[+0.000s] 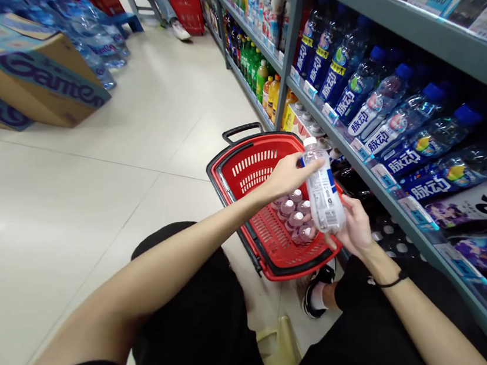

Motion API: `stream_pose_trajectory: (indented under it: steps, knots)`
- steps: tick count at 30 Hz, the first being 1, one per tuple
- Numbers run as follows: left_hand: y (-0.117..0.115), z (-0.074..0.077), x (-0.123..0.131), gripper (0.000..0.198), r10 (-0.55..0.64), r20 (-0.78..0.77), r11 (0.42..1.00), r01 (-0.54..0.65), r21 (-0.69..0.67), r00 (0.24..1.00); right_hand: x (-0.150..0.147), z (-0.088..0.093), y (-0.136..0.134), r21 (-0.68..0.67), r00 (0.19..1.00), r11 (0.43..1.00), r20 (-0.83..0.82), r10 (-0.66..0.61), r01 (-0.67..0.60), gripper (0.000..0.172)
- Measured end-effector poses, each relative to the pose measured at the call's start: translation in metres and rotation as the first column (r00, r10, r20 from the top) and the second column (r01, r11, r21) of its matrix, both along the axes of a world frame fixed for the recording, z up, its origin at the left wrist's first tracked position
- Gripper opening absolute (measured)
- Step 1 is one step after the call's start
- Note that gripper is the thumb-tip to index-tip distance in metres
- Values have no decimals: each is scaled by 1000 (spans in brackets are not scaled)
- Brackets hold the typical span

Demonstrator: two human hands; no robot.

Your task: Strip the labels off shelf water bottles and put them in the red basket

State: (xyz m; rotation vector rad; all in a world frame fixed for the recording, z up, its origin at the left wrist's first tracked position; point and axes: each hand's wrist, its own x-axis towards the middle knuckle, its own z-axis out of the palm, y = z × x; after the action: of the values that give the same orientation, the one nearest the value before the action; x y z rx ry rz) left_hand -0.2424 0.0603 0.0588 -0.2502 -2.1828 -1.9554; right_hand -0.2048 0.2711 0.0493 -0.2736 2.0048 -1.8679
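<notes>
Over the red basket, a clear bottle with a white cap and a white and blue label (322, 187) is held upright, slightly tilted. My left hand (291, 173) grips its upper part from the left, the thumb lying across the label. My right hand (354, 225) supports its bottom from the lower right, fingers curled round the base. Beneath them the red basket (259, 222) stands on the floor, its black handle folded at the rim. Several small bottles with white caps (295, 219) stand inside it, partly hidden by the held bottle and my fingers.
Shelves (353, 139) of drink bottles run along the right, close to my right hand. Cardboard boxes (34, 72) and water bottles (95, 38) stand at the upper left. Another red basket (185, 6) and a person's shoe (181, 30) are farther back. My knees flank the near basket.
</notes>
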Motion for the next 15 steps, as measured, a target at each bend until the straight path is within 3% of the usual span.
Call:
stream_pose_trajectory:
  steps: [2,6,8,11,15]
  knots:
    - [5,-12,-11,55,-64,212,966,8,257,975,1,8,2,-93,986,991,129,107,-95,55]
    - [25,-30,-16,47,-221,421,760,-115,640,879,0,20,5,-252,944,949,219,246,-189,60]
    - [34,-34,-13,44,-293,485,687,-171,706,824,-1,23,6,-290,939,941,238,248,-175,59]
    - [41,-34,-11,42,-337,536,648,-222,728,774,-1,25,8,-298,934,941,262,243,-161,60]
    - [40,-34,-14,41,-344,441,621,-151,769,829,1,27,9,-272,934,947,261,243,-171,68]
